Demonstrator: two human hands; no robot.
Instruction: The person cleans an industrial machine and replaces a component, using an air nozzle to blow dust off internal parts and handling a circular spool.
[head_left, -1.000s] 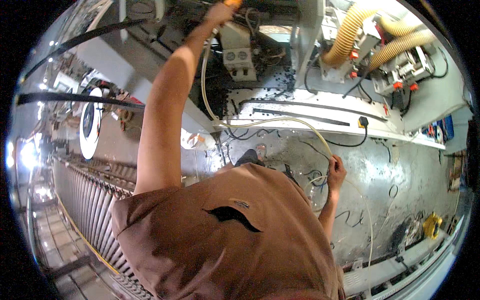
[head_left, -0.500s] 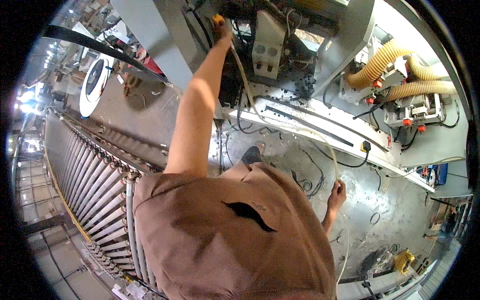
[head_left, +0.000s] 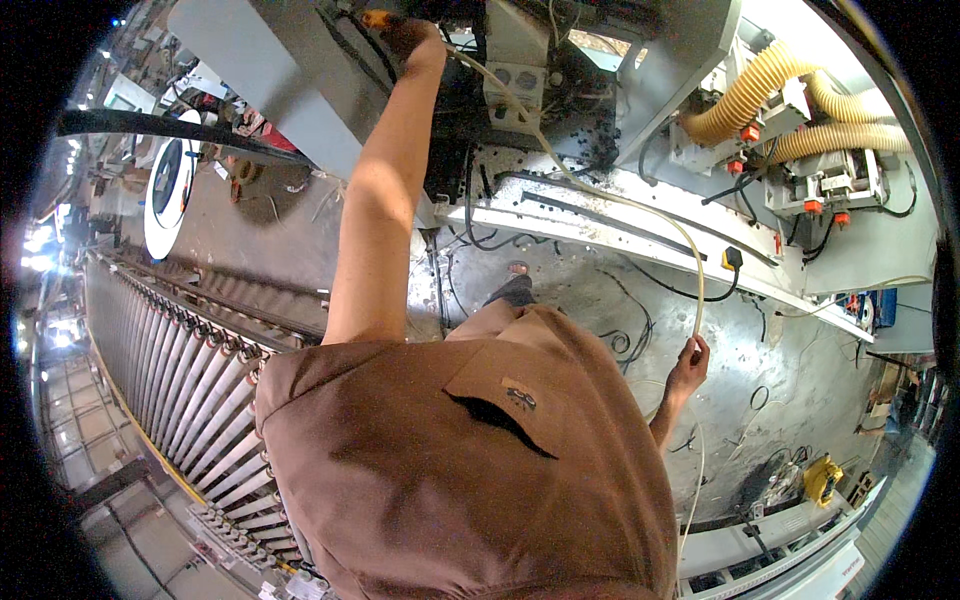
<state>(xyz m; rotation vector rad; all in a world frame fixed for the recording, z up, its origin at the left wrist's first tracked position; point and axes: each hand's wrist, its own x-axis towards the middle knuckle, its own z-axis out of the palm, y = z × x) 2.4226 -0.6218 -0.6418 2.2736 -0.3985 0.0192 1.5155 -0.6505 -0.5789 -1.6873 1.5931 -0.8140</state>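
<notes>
My left hand (head_left: 412,42) is stretched up into the open grey machine (head_left: 600,70) and grips an orange-tipped tool (head_left: 378,18) among dark cables and parts. A pale translucent hose (head_left: 590,190) runs from that spot in an arc down to my right hand (head_left: 688,362), which is closed around it low beside my hip. More of the hose trails down past my brown shirt. One dark shoe (head_left: 512,290) shows on the metal floor below.
A roller conveyor (head_left: 190,370) runs along my left. Yellow ribbed ducts (head_left: 760,85) with red fittings sit at the upper right. Black cables (head_left: 620,340) lie loose on the stained floor. A white round disc (head_left: 163,195) stands at the far left, a small yellow object (head_left: 822,478) at the lower right.
The view has tilted and shifted, so the machine now sits higher and nearer. My left arm stays raised into the machine and my right hand keeps hold of the hose.
</notes>
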